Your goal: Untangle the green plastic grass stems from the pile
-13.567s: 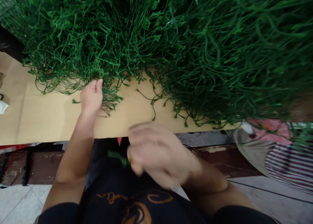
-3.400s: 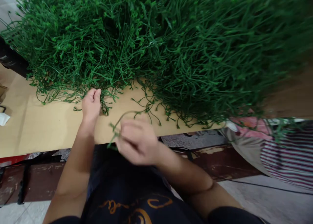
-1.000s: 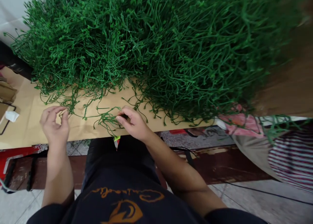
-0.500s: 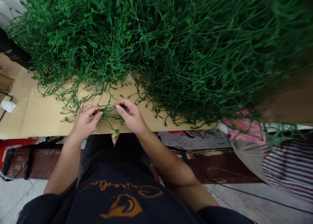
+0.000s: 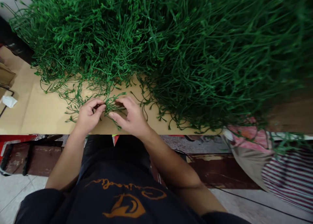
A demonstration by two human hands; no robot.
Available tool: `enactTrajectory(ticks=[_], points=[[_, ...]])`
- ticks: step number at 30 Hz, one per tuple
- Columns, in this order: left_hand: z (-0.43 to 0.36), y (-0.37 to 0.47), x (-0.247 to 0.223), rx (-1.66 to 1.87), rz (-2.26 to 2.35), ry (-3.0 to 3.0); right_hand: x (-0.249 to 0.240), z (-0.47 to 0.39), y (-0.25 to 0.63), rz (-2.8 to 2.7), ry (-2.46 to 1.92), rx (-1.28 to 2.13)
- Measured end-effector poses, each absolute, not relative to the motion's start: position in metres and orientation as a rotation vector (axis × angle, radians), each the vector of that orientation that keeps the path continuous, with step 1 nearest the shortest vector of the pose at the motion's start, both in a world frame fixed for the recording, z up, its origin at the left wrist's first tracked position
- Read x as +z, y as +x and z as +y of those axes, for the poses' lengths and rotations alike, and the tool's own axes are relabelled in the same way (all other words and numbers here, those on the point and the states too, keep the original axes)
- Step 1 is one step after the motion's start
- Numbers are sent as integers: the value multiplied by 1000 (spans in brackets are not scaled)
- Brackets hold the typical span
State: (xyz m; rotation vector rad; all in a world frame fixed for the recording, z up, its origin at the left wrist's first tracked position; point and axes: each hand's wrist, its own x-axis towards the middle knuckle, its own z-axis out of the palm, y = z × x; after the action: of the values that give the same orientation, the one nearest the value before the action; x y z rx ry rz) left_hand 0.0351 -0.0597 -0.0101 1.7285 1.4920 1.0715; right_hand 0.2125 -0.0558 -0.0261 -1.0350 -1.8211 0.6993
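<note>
My left hand (image 5: pixel 91 115) pinches a small bunch of green plastic stems (image 5: pixel 111 106) between thumb and fingertips, just above the cardboard-covered table. At the right side of that bunch, my right hand (image 5: pixel 130 114) has its thumb and fingers apart, with stem tips lying in the gap. Whether those tips touch the fingers I cannot tell. Loose stems of the same kind lie on the table just beyond and to the left of my left hand.
A big heap of green stems (image 5: pixel 195 54) covers the far side of the brown cardboard tabletop (image 5: pixel 44 116). A crumpled white tissue (image 5: pixel 9 101) is at the left edge. On the right sits another person in a striped garment (image 5: pixel 290 178), beside a pink cloth (image 5: pixel 251 137).
My right thumb and fingers have spread apart from a closer grip near the stems. The bunch in my left hand now fans out toward the right. The view has shifted slightly.
</note>
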Motion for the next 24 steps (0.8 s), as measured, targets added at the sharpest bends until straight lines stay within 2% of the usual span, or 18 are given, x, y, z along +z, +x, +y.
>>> enactTrajectory(ticks=[10,15,19,24], points=[[-54,34,-10,1175,1478,1499,-42,-46,213,-1601,-1035,1118],[-51,42,-5,956,1392,1496,-37,-42,216,-1373,-999,1334],[-49,47,-4,864,1307,1495,-39,-38,216,-1305,-971,1329],[-41,49,-8,1068,1372,1421,-49,-47,211,-1232,-1024,1116]])
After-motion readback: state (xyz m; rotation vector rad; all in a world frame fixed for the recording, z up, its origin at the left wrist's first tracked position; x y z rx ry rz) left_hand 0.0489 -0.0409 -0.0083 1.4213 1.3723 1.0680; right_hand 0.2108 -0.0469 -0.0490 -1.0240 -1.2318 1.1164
